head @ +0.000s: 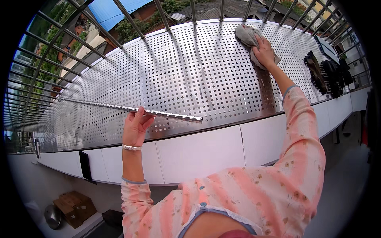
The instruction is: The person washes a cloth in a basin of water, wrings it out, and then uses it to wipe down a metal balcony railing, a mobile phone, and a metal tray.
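Note:
My left hand grips a long twisted metal rod between thumb and fingers, near its right end. The rod runs off to the far left, low over a shiny perforated metal sheet. Over on the right, my right hand presses on a bunched grey cloth, which lies on the sheet close to the window bars. Part of the cloth is hidden under the palm and fingers.
Metal bars rise along the sheet's outer edge. A white tiled sill borders the near side, with a black phone on it. Dark objects lie at the right. Cardboard boxes and a metal lid stand lower left.

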### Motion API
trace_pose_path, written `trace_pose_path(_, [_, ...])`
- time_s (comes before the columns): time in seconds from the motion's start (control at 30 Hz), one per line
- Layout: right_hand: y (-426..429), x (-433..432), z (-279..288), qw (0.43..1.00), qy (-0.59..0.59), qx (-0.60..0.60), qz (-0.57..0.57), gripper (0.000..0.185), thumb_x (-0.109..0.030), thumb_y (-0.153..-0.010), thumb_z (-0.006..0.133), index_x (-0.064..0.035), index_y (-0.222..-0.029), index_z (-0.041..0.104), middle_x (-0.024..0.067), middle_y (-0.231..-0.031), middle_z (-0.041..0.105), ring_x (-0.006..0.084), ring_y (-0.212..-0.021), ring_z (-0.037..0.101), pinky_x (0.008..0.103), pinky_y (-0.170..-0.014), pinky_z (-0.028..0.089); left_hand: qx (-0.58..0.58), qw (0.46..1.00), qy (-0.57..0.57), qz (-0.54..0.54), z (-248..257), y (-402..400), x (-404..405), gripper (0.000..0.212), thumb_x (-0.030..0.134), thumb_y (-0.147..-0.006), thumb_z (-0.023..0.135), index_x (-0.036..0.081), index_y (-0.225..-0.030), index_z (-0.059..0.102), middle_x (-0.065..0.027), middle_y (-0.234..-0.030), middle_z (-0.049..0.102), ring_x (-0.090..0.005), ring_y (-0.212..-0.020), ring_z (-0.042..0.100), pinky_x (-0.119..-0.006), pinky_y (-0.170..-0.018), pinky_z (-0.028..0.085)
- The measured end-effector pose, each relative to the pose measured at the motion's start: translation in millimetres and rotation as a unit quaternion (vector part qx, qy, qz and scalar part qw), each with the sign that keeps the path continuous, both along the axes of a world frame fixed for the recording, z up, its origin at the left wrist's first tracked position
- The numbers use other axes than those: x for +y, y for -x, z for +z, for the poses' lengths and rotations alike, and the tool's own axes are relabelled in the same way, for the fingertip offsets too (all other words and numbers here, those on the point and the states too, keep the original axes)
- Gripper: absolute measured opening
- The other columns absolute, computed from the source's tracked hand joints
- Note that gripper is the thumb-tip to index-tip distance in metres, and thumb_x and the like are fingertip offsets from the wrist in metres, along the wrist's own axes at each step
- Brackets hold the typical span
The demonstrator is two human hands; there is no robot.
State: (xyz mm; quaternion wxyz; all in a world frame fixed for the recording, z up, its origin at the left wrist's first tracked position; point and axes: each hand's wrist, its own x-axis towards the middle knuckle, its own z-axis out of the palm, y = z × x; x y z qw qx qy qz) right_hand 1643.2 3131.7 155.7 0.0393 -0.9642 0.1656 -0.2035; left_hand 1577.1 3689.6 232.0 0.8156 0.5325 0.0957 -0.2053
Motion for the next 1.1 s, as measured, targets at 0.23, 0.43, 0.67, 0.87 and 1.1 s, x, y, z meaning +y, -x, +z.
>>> trace_pose_path(0.23, [-27.5,19.5,-8.1,0.999,0.041,0.029,-0.010,0.060,-0.037,-0.087,0.052,-0.0222,-0.144,0.041,0.0151,-0.146,0.037,0.0379,-0.134,0.034,0.0494,-0.108,0.032,-0.004,0.994,0.107,-0.009,18.0,-2.7,-139.9,0.022,0.012,-0.092,0.063,0.002,-0.110,0.054,-0.0109,-0.105,0.065,-0.0272,-0.099,0.067,-0.028,-0.083,0.060])
trace_pose_path(0.43, [115.4,219.3,28.0,0.856,-0.108,0.078,0.500,0.045,-0.018,-0.073,0.065,-0.0113,-0.118,0.059,0.0202,-0.129,0.047,0.0404,-0.125,0.039,0.0509,-0.107,0.030,0.035,0.985,0.167,-0.006,-5.7,-53.8,-261.1,0.019,0.005,-0.088,0.066,-0.002,-0.105,0.060,-0.0162,-0.099,0.068,-0.0269,-0.088,0.070,-0.030,-0.075,0.062])
trace_pose_path(0.67, [230.0,222.9,66.4,0.747,-0.157,0.190,0.618,0.067,-0.015,-0.063,0.068,-0.0164,-0.129,0.057,0.0164,-0.138,0.045,0.0370,-0.131,0.037,0.0503,-0.109,0.029,0.174,0.976,0.131,0.027,-74.3,-55.0,-318.4,0.024,0.012,-0.090,0.059,-0.009,-0.102,0.055,-0.0218,-0.087,0.068,-0.0294,-0.066,0.070,-0.031,-0.049,0.060])
trace_pose_path(0.87, [293.9,145.6,59.2,0.870,-0.091,0.139,0.464,0.074,-0.011,-0.064,0.059,-0.0102,-0.137,0.049,0.0194,-0.146,0.037,0.0386,-0.133,0.036,0.0499,-0.108,0.029,0.210,0.971,0.065,-0.094,-69.4,-60.7,-324.1,0.061,0.035,-0.101,0.029,-0.021,-0.112,0.049,-0.0371,-0.104,0.061,-0.0452,-0.080,0.068,-0.043,-0.061,0.062])
trace_pose_path(1.1, [316.3,162.5,47.6,0.945,-0.079,0.056,0.311,0.076,-0.009,-0.072,0.051,-0.0013,-0.145,0.033,0.0265,-0.147,0.030,0.0429,-0.135,0.031,0.0528,-0.109,0.022,-0.086,0.957,-0.129,-0.243,-4.7,-9.3,-214.1,0.042,0.023,-0.095,0.048,-0.014,-0.114,0.053,-0.0232,-0.100,0.068,-0.0279,-0.076,0.072,-0.034,-0.064,0.061])
